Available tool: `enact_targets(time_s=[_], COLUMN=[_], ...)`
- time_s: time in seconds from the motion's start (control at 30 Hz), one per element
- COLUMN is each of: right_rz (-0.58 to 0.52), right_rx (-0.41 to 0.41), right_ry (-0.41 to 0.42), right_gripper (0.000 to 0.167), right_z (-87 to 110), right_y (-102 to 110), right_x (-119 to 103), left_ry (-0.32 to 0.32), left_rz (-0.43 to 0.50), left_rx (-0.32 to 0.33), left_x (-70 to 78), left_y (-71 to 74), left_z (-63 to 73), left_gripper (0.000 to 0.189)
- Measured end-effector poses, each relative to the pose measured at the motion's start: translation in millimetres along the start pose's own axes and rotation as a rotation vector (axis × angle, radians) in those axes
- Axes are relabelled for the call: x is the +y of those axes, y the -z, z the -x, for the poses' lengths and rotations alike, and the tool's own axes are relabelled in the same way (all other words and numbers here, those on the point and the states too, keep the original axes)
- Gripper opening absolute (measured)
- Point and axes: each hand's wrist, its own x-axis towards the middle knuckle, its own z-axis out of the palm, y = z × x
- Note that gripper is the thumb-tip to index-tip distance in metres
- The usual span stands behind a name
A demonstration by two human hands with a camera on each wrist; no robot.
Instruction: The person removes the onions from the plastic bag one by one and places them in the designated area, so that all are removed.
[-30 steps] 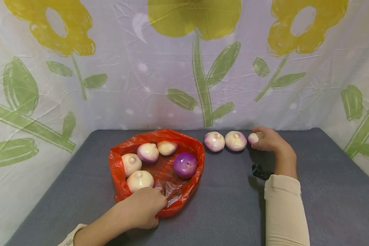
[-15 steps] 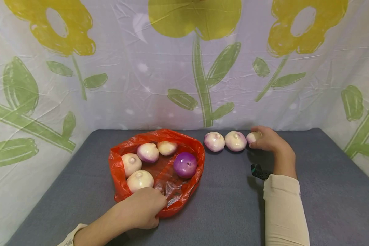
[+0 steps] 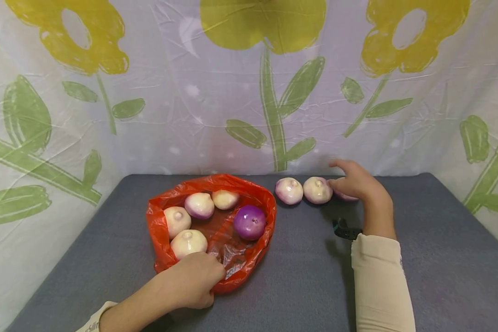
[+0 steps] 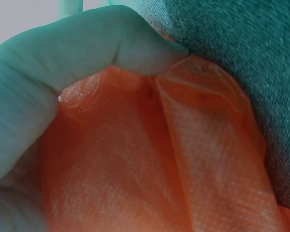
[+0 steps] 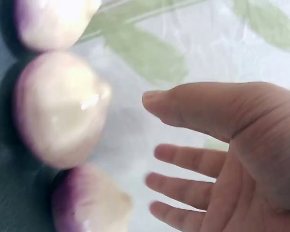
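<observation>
So the left hand [image 3: 195, 279] pinches the near edge of the red bag [image 3: 155, 226] with five onions [image 3: 200, 206] inside, while the right hand [image 3: 358, 182], thumb and fingers apart, is near three more onions [image 3: 317, 190] right of the bag.

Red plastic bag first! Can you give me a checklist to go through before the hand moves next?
1. Left hand gripping the red plastic bag: ok.
2. Bag's mouth wide open: ok.
3. Bare space in the bag near the purple onion: ok.
4. Row of three onions standing apart: not ok, they're close together.
5. Right hand holding an onion: not ok, it's open and holds nothing.
6. Bag without holes underneath: cannot tell, hidden.
</observation>
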Motion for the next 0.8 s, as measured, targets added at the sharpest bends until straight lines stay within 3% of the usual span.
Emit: enact_targets(time_s=[0.27,0.6,0.8], right_rz=[0.027,0.057,0.158], right_rx=[-0.003,0.053,0.015], right_ry=[0.106,0.374,0.534], right_gripper=[0.05,0.037,0.026], right_z=[0.9,-7.7,-2.2], right_y=[0,-26,-53], right_x=[-41,-97,-138], left_ry=[0.009,-0.001,-0.015], left_rz=[0.008,-0.004,-0.042], left_rx=[-0.01,0.014,0.046], left_x=[-0.2,-0.4,-0.3], left_y=[-1.4,-1.7,-2.6], left_z=[-0.9,-0.3,-0.4], left_gripper=[0.022,0.023,0.024])
